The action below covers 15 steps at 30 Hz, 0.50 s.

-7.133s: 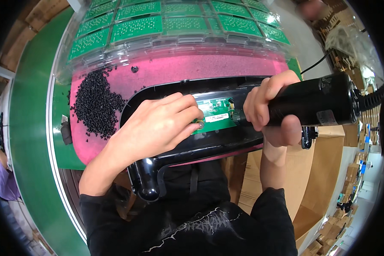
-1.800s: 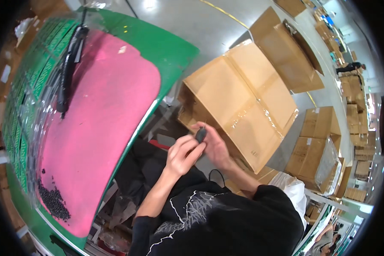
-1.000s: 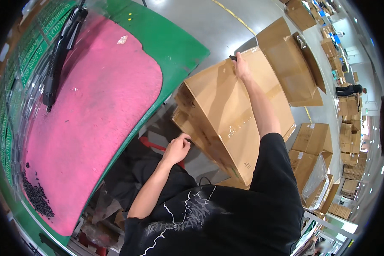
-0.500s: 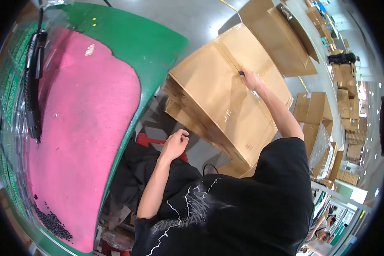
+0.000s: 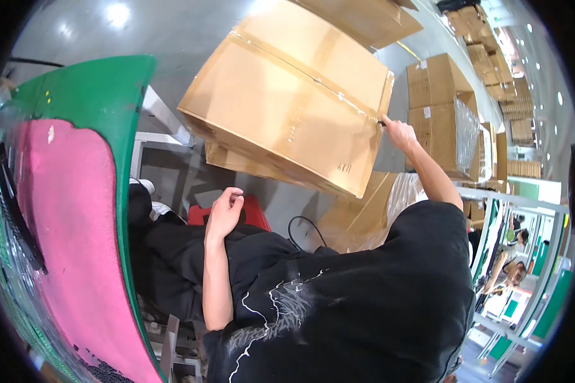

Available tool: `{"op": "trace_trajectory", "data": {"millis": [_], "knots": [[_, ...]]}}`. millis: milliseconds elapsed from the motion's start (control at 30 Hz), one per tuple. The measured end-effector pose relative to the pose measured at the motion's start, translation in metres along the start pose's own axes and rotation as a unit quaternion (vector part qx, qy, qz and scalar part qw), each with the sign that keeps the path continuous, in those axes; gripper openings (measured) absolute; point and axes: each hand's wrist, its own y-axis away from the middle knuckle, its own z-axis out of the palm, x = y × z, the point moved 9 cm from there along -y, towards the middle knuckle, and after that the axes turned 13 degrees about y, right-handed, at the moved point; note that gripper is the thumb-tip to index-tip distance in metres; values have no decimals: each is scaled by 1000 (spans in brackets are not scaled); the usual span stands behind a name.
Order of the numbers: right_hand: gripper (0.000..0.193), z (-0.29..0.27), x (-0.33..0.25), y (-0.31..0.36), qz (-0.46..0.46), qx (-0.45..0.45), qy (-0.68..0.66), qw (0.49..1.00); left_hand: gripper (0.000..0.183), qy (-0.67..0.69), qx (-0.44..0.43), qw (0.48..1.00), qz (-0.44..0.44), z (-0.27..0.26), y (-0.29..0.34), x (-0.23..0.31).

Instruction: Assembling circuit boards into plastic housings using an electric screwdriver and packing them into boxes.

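A large brown cardboard box (image 5: 287,102) lies tilted in front of me, with a clear tape seam (image 5: 300,67) running along its top. My right hand (image 5: 399,133) reaches up to the box's right edge, at the end of that seam. It is closed on a small dark tool (image 5: 381,122) whose tip touches the tape. My left hand (image 5: 225,209) rests on my black-trousered thigh, fingers curled in and holding nothing.
A green table (image 5: 108,96) with a pink mat (image 5: 64,210) curves along my left, bearing a long black part (image 5: 13,204) and black pellets (image 5: 102,370). A red stool (image 5: 255,214) shows under me. More boxes (image 5: 437,96) are stacked at the right; people (image 5: 511,268) stand beyond.
My right hand has slid along the tape seam to the box's right edge. The view has swung further right, away from the table. My left hand stays on my thigh.
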Motion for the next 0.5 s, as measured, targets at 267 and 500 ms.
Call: {"op": "trace_trajectory", "data": {"millis": [267,500], "knots": [[30,63,64,44,241,25,-211,947,20,-25,-4,1000,17,0,1,-5],[37,62,44,8,245,112,-390,881,18,7,-9,1000,7,9,-10,-34]]}}
